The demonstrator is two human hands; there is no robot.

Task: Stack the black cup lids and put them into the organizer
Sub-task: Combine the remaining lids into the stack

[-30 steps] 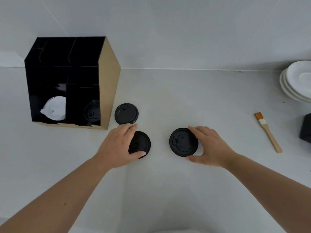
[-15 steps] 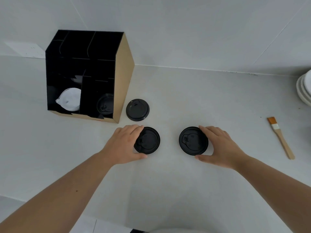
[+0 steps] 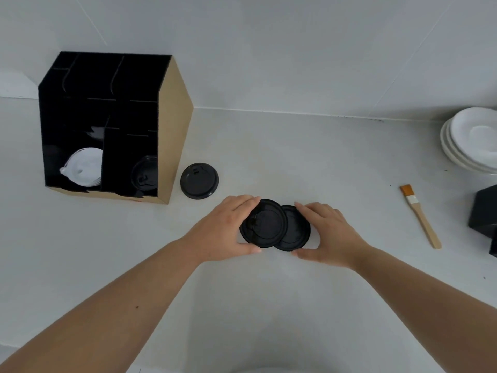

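Note:
My left hand (image 3: 223, 228) grips a black cup lid (image 3: 262, 224) by its rim. That lid overlaps the left edge of a second black lid (image 3: 297, 230), which my right hand (image 3: 326, 234) holds from the right. Both lids are at the middle of the white counter, the left one on top. A third black lid (image 3: 199, 181) lies flat beside the organizer (image 3: 174, 125), a black divided box with tan sides. Its lower right compartment holds a black lid (image 3: 145, 175) standing on edge. White lids (image 3: 84, 166) fill the lower left compartment.
A stack of white plates (image 3: 473, 140) sits at the far right by the wall. A small brush (image 3: 419, 215) with a wooden handle lies right of my hands. A black object (image 3: 484, 211) is at the right edge.
Both hands slid their lids toward each other. The lids were a gap apart before; now the left lid overlaps the right one.

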